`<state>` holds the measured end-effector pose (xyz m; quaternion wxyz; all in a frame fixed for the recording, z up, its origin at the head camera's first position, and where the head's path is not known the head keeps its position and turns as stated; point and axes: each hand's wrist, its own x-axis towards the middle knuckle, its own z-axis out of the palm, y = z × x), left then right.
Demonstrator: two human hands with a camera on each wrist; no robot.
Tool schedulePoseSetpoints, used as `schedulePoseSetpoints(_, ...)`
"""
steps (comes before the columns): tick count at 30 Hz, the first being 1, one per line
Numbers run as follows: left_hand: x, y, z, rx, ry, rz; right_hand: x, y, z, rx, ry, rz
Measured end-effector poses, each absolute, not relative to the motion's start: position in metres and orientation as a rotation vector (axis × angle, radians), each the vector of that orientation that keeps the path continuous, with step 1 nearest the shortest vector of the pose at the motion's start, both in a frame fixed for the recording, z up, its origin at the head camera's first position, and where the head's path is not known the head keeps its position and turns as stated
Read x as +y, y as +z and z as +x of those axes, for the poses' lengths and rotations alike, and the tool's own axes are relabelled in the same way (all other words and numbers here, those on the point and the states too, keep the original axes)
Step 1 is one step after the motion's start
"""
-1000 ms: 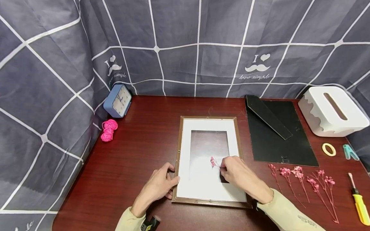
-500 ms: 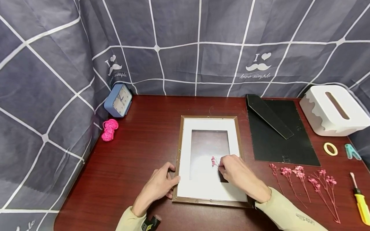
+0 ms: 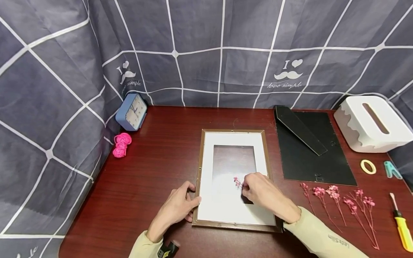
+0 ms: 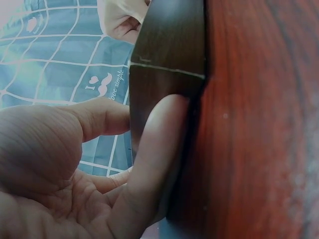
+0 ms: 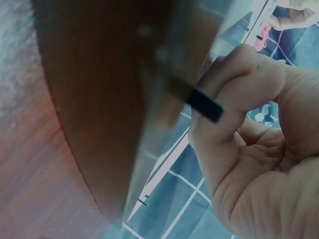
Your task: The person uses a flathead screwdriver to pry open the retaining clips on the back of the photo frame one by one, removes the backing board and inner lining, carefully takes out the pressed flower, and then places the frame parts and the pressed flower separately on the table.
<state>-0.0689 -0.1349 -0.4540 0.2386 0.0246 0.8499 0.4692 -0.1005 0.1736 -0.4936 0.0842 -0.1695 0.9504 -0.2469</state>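
Observation:
A brown picture frame (image 3: 237,226) with a white mat (image 3: 233,214) lies face down or up, which I cannot tell, on the dark red table. My left hand (image 3: 175,206) grips its left side near the lower corner, the thumb over the top; in the left wrist view that hand (image 4: 99,164) has a finger along the frame's outer side (image 4: 167,55). Over the mat's window, my right hand (image 3: 266,195) pinches a small pink dried flower sprig (image 3: 237,182), its blossoms pointing left. The right wrist view shows the curled right hand (image 5: 249,129); the sprig's stem is hidden there.
Right of the frame lies a black backing board (image 3: 309,163) with a stand. Several pink dried flower sprigs (image 3: 333,193), a yellow screwdriver (image 3: 402,229), a tape ring (image 3: 368,167), a teal clip (image 3: 392,170) and a tissue box (image 3: 361,122) are beyond. Pink yarn (image 3: 121,145) and a blue clock (image 3: 131,112) stand left.
My right hand has shifted slightly left with the flower sprig, whose blossoms have tilted and moved a little. The left hand has stayed on the frame's side.

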Motion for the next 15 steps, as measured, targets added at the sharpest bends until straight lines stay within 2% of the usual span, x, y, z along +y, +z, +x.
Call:
schedulePoseSetpoints(6,-0.133,-0.453,-0.076,2.343,1.277,0.089,0.167,-0.456,-0.100,2.796,-0.827,-0.479)
schedulePoseSetpoints(15,-0.137,-0.459,-0.067,2.307,1.285,0.102,0.154,-0.440,-0.085,2.809,-0.820,-0.320)
